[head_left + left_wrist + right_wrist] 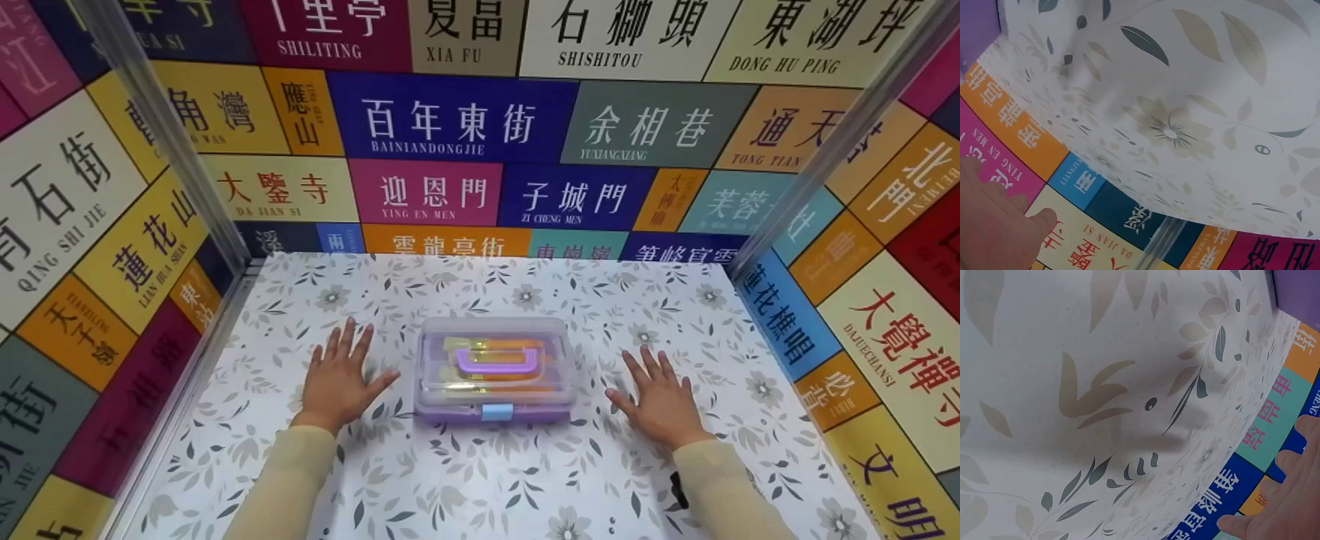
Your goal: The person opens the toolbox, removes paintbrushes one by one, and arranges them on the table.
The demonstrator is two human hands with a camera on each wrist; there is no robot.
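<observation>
A purple plastic case [442, 414] with a clear lid, a purple handle [498, 363] and a light blue latch [496, 412] stands on the table. Its lid is down, and orange-handled brushes [517, 345] show through it. To the left of the case, my left hand [339, 382] is spread flat with fingers straight, holding nothing. My right hand [660, 401] lies spread in the same way on the other side, apart from the case. In the wrist views, purple edges of the case [977, 28] [1300, 295] show at the top corners.
The table [480, 487] has a white cover with grey flowers and leaves. Panels [450, 112] with coloured place-name blocks stand behind and at both sides. Metal posts [180, 142] rise at the back corners. Something small and black [679, 489] sits under the right sleeve.
</observation>
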